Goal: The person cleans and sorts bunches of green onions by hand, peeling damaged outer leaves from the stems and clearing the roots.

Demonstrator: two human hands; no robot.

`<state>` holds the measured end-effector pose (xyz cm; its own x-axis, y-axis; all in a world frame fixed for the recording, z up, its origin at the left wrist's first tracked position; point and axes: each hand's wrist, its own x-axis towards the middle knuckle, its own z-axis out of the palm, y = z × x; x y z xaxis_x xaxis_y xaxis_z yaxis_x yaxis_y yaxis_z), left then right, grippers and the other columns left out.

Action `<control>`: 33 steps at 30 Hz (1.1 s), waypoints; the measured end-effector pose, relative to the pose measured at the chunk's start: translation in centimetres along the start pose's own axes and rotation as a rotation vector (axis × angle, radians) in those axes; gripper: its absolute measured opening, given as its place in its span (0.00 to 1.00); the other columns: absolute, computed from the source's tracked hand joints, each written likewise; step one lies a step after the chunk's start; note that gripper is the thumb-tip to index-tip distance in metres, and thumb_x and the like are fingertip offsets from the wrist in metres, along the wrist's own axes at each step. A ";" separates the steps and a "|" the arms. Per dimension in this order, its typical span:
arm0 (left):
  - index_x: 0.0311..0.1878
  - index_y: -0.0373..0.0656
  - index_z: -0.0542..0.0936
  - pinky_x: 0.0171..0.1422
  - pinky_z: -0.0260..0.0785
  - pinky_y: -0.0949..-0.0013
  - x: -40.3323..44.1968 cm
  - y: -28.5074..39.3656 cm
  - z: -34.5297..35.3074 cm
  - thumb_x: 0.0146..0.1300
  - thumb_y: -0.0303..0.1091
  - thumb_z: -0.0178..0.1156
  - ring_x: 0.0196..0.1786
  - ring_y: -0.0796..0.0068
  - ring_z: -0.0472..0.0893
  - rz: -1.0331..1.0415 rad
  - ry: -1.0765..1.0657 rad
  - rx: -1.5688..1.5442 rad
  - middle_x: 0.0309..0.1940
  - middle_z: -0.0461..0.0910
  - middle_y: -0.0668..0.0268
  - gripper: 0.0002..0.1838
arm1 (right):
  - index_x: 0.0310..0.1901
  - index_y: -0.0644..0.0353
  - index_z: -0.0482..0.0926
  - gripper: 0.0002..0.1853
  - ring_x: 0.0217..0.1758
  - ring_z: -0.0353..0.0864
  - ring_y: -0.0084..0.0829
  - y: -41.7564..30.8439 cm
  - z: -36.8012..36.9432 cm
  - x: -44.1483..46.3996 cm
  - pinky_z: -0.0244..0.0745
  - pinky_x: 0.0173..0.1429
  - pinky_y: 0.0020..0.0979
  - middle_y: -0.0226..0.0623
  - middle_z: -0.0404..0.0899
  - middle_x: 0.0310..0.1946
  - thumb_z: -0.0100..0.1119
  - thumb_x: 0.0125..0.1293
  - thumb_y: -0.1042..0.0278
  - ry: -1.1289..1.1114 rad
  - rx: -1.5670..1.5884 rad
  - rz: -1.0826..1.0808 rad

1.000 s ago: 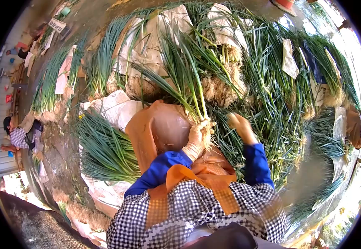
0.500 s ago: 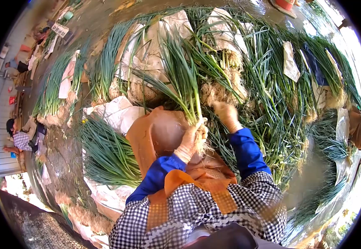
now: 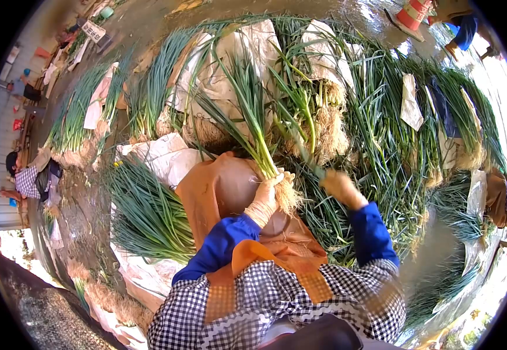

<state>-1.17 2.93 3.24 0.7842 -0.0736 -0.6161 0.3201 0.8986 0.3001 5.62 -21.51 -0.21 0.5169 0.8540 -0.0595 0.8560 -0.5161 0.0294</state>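
Note:
My left hand [image 3: 267,198] is closed around the lower stalks of a small bunch of green onions [image 3: 260,137]. Their leaves point away from me, and a tangle of pale roots [image 3: 289,195] sticks out beside the fist. To the right, my right hand [image 3: 345,189] is closed on a long, motion-blurred green strip [image 3: 307,153] that looks like an onion leaf. Below that hand lies a heap of loose green onions [image 3: 376,169]. An orange-brown apron [image 3: 201,189] covers my lap under the held bunch.
A pile of green onions [image 3: 148,213] lies on sacking at my left. Ahead are root-on bundles [image 3: 329,131] and pale sacks [image 3: 221,73]. An orange cone [image 3: 412,14] stands at the far right. Another person [image 3: 29,178] sits at the left; someone's blue sleeve [image 3: 467,32] shows at top right.
My right hand has moved right and toward me, now with a blurred green strip in it. The left hand has turned slightly, showing more roots. A blue sleeve has appeared at top right.

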 end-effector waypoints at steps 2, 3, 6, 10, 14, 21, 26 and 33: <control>0.44 0.41 0.75 0.42 0.73 0.67 0.8 -0.3 -1.3 0.58 0.25 0.56 0.36 0.68 0.78 0.005 -0.039 -0.044 0.31 0.77 0.64 0.10 | 0.40 0.58 0.76 0.12 0.40 0.78 0.35 -2.2 -3.2 -3.0 0.76 0.42 0.33 0.38 0.77 0.41 0.46 0.63 0.62 -0.724 0.212 0.029; 0.45 0.41 0.75 0.42 0.73 0.68 0.6 -0.3 -1.1 0.57 0.24 0.56 0.35 0.69 0.77 0.006 -0.071 -0.088 0.31 0.77 0.64 0.11 | 0.42 0.59 0.76 0.14 0.42 0.78 0.37 -2.1 -4.1 -2.9 0.76 0.45 0.35 0.40 0.78 0.41 0.47 0.63 0.58 -0.837 0.277 0.131; 0.46 0.40 0.74 0.38 0.72 0.70 0.8 -0.6 -1.1 0.59 0.25 0.54 0.32 0.72 0.75 0.040 -0.093 -0.072 0.30 0.76 0.65 0.11 | 0.37 0.57 0.78 0.19 0.39 0.80 0.43 2.4 -2.7 1.9 0.75 0.43 0.40 0.42 0.81 0.36 0.53 0.59 0.48 -0.642 0.204 0.268; 0.52 0.39 0.71 0.36 0.71 0.72 -0.4 1.0 -1.5 0.62 0.27 0.52 0.30 0.73 0.74 0.093 -0.249 -0.105 0.29 0.74 0.66 0.15 | 0.50 0.58 0.71 0.28 0.38 0.79 0.44 4.6 -1.8 12.0 0.73 0.40 0.41 0.47 0.78 0.34 0.60 0.56 0.45 0.208 0.527 0.874; 0.55 0.39 0.68 0.36 0.70 0.71 -3.7 5.2 -1.3 0.63 0.29 0.51 0.31 0.74 0.74 0.170 -0.248 -0.041 0.31 0.72 0.65 0.17 | 0.38 0.60 0.73 0.18 0.34 0.78 0.48 5.1 0.3 16.7 0.72 0.38 0.44 0.45 0.78 0.30 0.59 0.56 0.52 0.174 0.446 0.814; 0.55 0.41 0.69 0.36 0.66 0.73 -4.6 9.9 -3.8 0.63 0.30 0.52 0.30 0.76 0.69 0.303 -0.243 -0.001 0.30 0.68 0.68 0.17 | 0.39 0.62 0.81 0.19 0.49 0.77 0.44 -0.7 2.2 -1.1 0.67 0.58 0.41 0.48 0.79 0.39 0.53 0.58 0.53 -0.878 0.210 -0.071; 0.52 0.42 0.70 0.38 0.69 0.71 -3.5 9.2 -3.9 0.63 0.29 0.52 0.32 0.75 0.72 0.340 -0.146 -0.008 0.31 0.71 0.67 0.14 | 0.29 0.58 0.80 0.23 0.34 0.81 0.41 -5.1 1.3 11.8 0.76 0.35 0.41 0.43 0.81 0.33 0.51 0.58 0.43 -0.267 0.486 0.318; 0.42 0.42 0.72 0.32 0.72 0.70 -2.2 7.9 -2.5 0.57 0.23 0.57 0.26 0.73 0.75 0.476 0.111 0.193 0.26 0.74 0.66 0.10 | 0.33 0.64 0.78 0.20 0.30 0.79 0.35 -6.3 6.8 20.4 0.72 0.37 0.33 0.42 0.79 0.25 0.53 0.62 0.51 0.142 1.349 0.720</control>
<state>-1.70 11.30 5.14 0.8088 0.3797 -0.4491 0.0424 0.7241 0.6884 10.78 -1.27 -8.40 0.8695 0.3632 -0.3347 -0.1701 -0.4162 -0.8933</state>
